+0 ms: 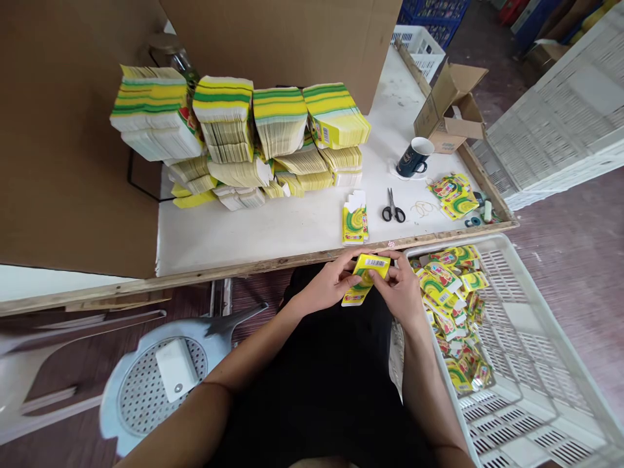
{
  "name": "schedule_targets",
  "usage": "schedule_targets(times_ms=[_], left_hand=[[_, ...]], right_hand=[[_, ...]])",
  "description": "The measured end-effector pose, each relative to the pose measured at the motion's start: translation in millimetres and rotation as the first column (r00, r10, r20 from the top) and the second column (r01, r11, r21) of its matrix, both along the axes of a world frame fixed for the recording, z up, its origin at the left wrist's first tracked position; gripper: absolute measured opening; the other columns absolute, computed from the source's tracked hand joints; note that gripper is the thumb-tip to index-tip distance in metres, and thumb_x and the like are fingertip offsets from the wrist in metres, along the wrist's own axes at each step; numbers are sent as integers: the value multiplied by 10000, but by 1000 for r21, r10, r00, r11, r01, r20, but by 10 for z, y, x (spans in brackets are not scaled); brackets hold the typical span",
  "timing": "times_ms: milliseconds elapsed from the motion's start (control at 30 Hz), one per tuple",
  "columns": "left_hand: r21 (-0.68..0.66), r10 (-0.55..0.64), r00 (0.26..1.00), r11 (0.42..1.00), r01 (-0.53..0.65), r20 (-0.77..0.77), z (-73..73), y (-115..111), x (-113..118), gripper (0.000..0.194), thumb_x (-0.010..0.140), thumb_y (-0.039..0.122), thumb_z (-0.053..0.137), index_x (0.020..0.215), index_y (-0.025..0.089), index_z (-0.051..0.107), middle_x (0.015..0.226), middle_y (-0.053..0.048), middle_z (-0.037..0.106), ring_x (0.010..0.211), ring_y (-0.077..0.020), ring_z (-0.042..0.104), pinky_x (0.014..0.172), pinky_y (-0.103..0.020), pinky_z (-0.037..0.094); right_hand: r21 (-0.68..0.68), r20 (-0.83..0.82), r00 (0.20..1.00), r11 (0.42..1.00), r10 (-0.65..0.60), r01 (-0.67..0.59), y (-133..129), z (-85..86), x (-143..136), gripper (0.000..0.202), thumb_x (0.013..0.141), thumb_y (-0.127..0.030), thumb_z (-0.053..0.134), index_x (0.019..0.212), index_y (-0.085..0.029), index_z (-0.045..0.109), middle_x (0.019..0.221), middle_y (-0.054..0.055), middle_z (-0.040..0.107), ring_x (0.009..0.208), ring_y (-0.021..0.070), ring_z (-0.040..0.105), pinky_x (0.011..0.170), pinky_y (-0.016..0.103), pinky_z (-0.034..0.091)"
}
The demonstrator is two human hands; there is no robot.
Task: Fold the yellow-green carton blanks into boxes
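Both hands hold one small yellow-and-green printed carton just off the table's front edge. My left hand grips its left side, thumb across the front. On the other side, my right hand presses its thumb on the front below the barcode flap, fingers behind. Just beyond, on the table, lies a flat carton with white flaps, partly over another. Black-handled scissors rest to its right. Stacks of flattened cartons stand along the back of the table.
A white plastic crate holding several finished-looking cartons sits at my right. On the table are a dark mug, an opened cardboard box and loose cartons. A grey stool with a white device stands at left.
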State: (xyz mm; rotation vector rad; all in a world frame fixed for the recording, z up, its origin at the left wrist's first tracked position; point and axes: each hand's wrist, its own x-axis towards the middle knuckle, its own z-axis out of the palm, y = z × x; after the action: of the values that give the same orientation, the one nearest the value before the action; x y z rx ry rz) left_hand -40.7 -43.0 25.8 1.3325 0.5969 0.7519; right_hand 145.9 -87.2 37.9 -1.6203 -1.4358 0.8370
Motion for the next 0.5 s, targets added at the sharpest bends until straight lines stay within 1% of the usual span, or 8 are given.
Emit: schedule_targets(times_ms=[100,167,267,333,400,433,467,500], left_hand=[[-87,49,997,995,-44,60,3,16,-7,613,878,411,744,1411,221,509,1183,-126,725,1036,-256,722,863,-339,575],[-133,70,995,989,-60,76,-11,5,-8,636,833,412,793,1379,211,535,1121,-117,743,966,-246,738,805,-316,581],[-167,79,994,984,-66,71,-50,-36,22,654,788,409,836,1344,200,561,1068,-101,754,902,-236,750,773,-313,591],[-148,84,995,986,-74,60,-59,-54,55,650,810,407,816,1367,203,550,1078,-105,756,910,-237,756,796,-330,602],[-53,110,993,993,-108,51,-13,-43,70,634,856,381,774,1413,213,522,1157,-123,748,1022,-248,749,896,-364,600],[26,142,989,989,-143,45,43,-28,63,607,880,357,751,1423,217,519,1213,-132,735,1101,-249,730,970,-379,581],[121,182,983,975,-185,35,126,-12,44,564,897,324,733,1413,216,535,1266,-136,719,1176,-245,702,1036,-385,553],[228,228,973,947,-227,21,236,-1,13,493,907,295,720,1370,208,576,1298,-135,707,1206,-235,686,1070,-379,535]], right_hand=[[59,42,999,998,10,-12,-26,48,-14,408,910,-374,668,1275,-205,601,513,-111,408,437,106,358,473,253,315],[110,67,998,994,10,-18,-59,52,-25,375,953,-388,622,1288,-220,634,566,-81,451,462,108,367,471,255,316],[201,112,994,980,-12,-11,-104,7,-35,308,990,-378,577,1245,-243,687,855,28,662,587,128,504,530,274,406],[235,106,994,972,-30,4,-126,-12,13,301,992,-370,576,1245,-247,683,1077,77,704,690,150,587,595,299,474],[295,139,978,949,-158,111,-155,31,144,283,982,-373,597,1217,-246,692,1086,86,721,742,177,625,638,329,503],[360,186,937,908,-295,214,-177,84,235,263,975,-376,611,1184,-248,708,1030,83,729,754,193,631,651,346,502],[475,256,841,820,-476,319,-210,157,331,230,948,-381,656,1111,-243,740,975,91,729,831,230,648,678,370,496],[584,311,731,729,-607,357,-255,245,420,222,900,-404,720,1043,-241,764,993,116,726,963,284,651,710,402,492]])
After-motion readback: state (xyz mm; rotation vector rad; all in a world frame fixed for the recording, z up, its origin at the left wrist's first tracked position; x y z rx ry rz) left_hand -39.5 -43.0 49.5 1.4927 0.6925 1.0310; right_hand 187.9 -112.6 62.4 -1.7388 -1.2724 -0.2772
